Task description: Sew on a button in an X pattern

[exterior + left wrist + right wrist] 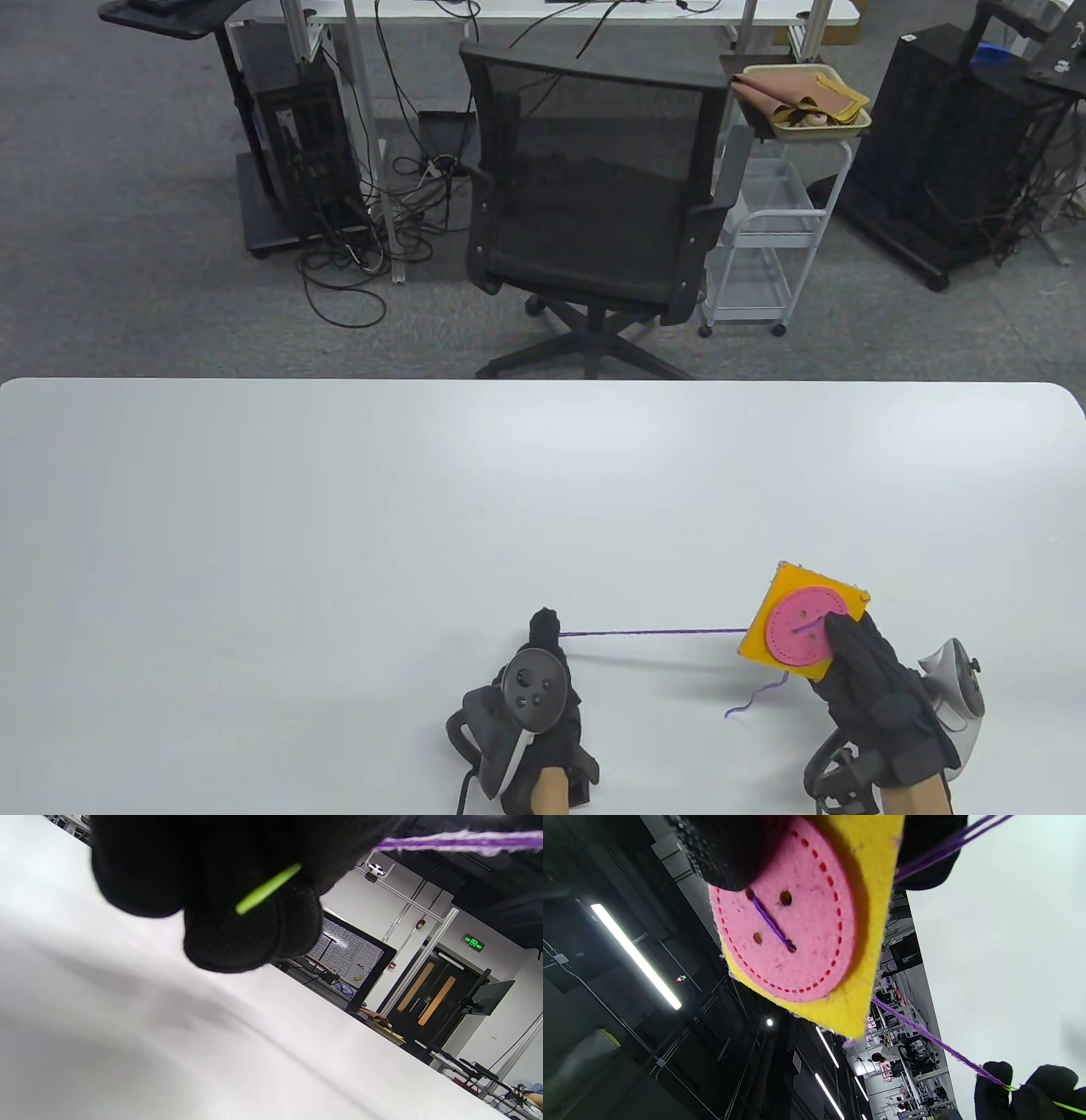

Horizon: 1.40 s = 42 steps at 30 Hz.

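Observation:
A pink felt button (802,630) with several holes lies on a yellow felt square (789,594). My right hand (857,658) grips the square at its near right edge, thumb on the button, and holds it tilted above the table. One purple stitch (772,923) crosses two holes diagonally. Purple thread (653,632) runs taut from the square's left edge to my left hand (547,632). My left hand pinches a green needle (268,888) between its fingertips (254,929). A loose thread tail (751,700) hangs below the square.
The white table (339,526) stretches wide to the left and far side. A black office chair (594,204) stands beyond the far edge, with a white cart (764,229) beside it.

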Motion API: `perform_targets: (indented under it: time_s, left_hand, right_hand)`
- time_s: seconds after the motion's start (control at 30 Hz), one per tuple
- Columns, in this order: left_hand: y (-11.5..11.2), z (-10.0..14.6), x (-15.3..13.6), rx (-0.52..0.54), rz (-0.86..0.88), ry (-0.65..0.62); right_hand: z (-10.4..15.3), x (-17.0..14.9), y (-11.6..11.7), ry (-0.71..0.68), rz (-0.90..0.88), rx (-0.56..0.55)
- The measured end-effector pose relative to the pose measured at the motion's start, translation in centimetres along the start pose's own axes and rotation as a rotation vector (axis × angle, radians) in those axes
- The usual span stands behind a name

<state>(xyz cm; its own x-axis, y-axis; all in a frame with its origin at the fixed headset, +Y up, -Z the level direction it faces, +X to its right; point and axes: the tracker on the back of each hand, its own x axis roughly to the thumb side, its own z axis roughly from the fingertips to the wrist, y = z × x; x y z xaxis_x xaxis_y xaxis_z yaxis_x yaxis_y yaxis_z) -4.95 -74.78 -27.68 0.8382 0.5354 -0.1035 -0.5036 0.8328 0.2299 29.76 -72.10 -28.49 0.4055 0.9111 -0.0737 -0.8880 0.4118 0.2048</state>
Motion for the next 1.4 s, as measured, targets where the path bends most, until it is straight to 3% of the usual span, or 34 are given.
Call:
perform_targets:
  time_s: [0.73,0.97,1.4]
  left_hand:
    - [1.9,1.4,2.5,0.093,0.008,-0.116]
    - [2.0,1.9,3.4,0.107,0.107,-0.174]
    - [2.4,2.6,4.0,0.103,0.455,-0.212]
  right_hand:
    - [-0.5,-1.2,0.6,0.063,-0.041,0.043]
    - [-0.7,-2.0,1.4,0.106,-0.056,0.081]
    - [-1.0,-3.4,2.5,0.18,-0.119,0.157]
